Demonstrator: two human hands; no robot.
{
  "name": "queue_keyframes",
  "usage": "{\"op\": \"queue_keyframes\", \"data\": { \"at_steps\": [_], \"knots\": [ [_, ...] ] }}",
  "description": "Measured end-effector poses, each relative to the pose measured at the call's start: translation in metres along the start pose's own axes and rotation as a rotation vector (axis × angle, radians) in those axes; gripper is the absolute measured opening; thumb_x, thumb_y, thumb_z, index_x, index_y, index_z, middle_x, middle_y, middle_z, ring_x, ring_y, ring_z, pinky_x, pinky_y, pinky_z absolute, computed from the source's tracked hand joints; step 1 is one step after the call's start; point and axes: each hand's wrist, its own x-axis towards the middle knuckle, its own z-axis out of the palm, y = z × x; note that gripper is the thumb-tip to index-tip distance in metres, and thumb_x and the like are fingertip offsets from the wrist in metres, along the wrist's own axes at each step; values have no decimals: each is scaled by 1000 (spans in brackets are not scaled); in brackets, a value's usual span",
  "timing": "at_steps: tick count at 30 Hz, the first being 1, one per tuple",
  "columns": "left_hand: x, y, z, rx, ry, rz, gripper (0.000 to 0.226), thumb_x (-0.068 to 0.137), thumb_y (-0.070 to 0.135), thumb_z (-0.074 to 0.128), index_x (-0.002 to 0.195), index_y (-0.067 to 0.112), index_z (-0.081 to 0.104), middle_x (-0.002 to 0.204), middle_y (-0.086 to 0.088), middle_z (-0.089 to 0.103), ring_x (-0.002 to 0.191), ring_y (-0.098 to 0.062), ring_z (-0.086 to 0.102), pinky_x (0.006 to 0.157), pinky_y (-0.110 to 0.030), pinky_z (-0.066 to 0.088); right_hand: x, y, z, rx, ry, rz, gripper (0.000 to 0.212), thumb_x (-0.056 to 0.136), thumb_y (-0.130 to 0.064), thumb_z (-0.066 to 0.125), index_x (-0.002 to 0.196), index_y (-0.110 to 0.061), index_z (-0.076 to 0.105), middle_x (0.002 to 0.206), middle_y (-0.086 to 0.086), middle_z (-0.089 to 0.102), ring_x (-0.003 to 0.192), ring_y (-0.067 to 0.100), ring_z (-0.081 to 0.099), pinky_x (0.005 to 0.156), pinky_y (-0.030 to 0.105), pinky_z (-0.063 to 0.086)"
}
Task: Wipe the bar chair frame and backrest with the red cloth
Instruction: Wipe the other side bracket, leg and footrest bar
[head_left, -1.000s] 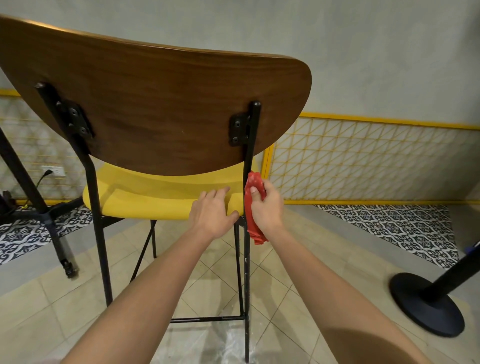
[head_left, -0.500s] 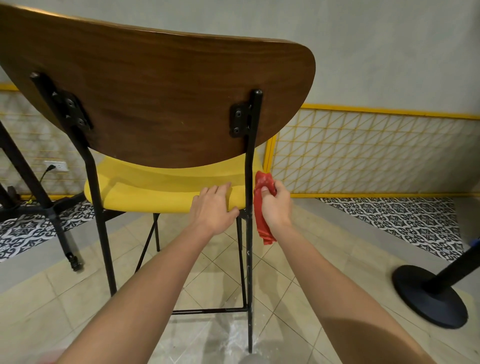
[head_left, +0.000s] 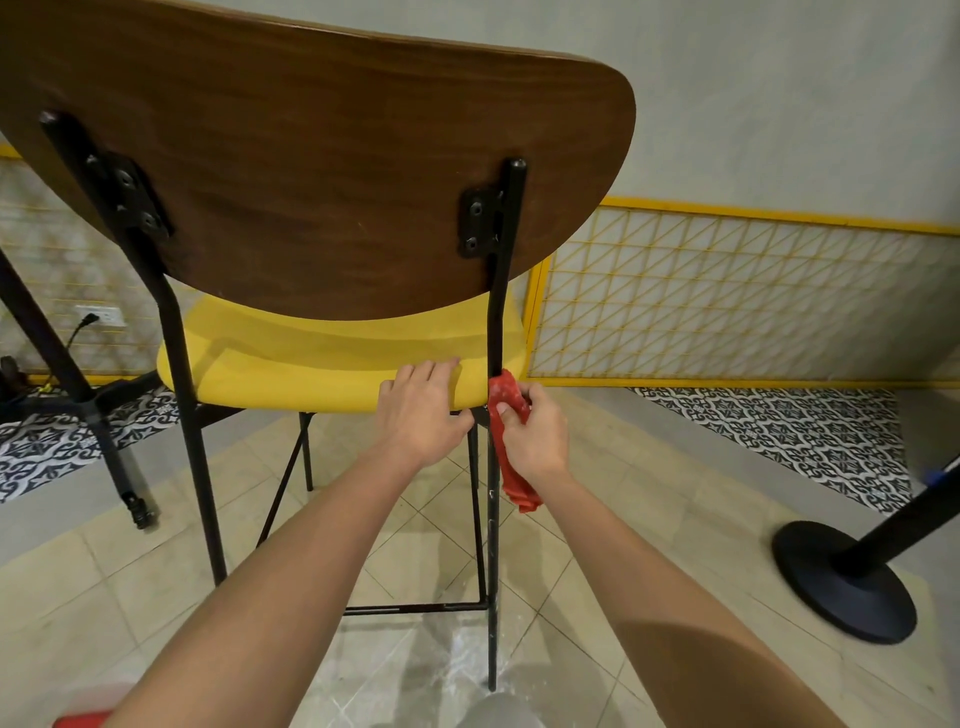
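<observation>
red cloth (head_left: 511, 441) bunched in right hand (head_left: 535, 436) grip against frame (head_left: 493, 332)

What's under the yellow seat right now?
Black legs, a low crossbar and beige floor tiles show beneath the yellow seat. The left hand, right hand and red cloth hide the rear-right frame joint.

The right hand (head_left: 535, 431) grips a crumpled red cloth (head_left: 509, 441) against the thin black metal chair post (head_left: 494, 332). Just left of that grip, the left hand (head_left: 421, 410) rests flat on the yellow padded seat (head_left: 311, 364), below the curved brown wooden backrest (head_left: 322, 171).
</observation>
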Motion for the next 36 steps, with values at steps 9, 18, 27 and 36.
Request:
{"op": "queue_keyframes", "data": {
  "at_steps": [9, 18, 27, 36],
  "knots": [
    [-2, -3, 3, -43, -8, 8, 69, 88, 39, 58, 146, 21, 26, 140, -2, 43, 128, -21, 36, 102, -35, 32, 11, -11, -3, 50, 12, -15, 22, 95, -18, 50, 115, -13, 57, 105, 3, 63, 98, 20, 57, 85, 33, 47],
    [-4, 0, 9, -80, 26, -12, 67, 87, 38, 59, 145, 21, 28, 141, -2, 42, 130, -21, 34, 104, -34, 31, -2, 6, 7, 47, -26, 74, 23, 94, -17, 53, 117, -16, 56, 107, 1, 63, 100, 20, 58, 88, 35, 47],
    [-3, -3, 5, -84, -2, -6, 71, 87, 38, 60, 146, 20, 25, 142, -3, 41, 130, -22, 34, 105, -35, 31, -6, 11, -1, 120, 31, 92, 23, 94, -14, 52, 116, -19, 52, 105, -4, 59, 101, 16, 57, 89, 34, 46],
    [-5, -8, 7, -73, -12, 31, 72, 86, 38, 59, 147, 20, 24, 144, -3, 38, 133, -22, 31, 106, -35, 30, -16, 23, 15, 1, -37, 150, 9, 93, -17, 55, 101, -19, 53, 94, -1, 61, 93, 22, 60, 86, 40, 49]
  ]
}}
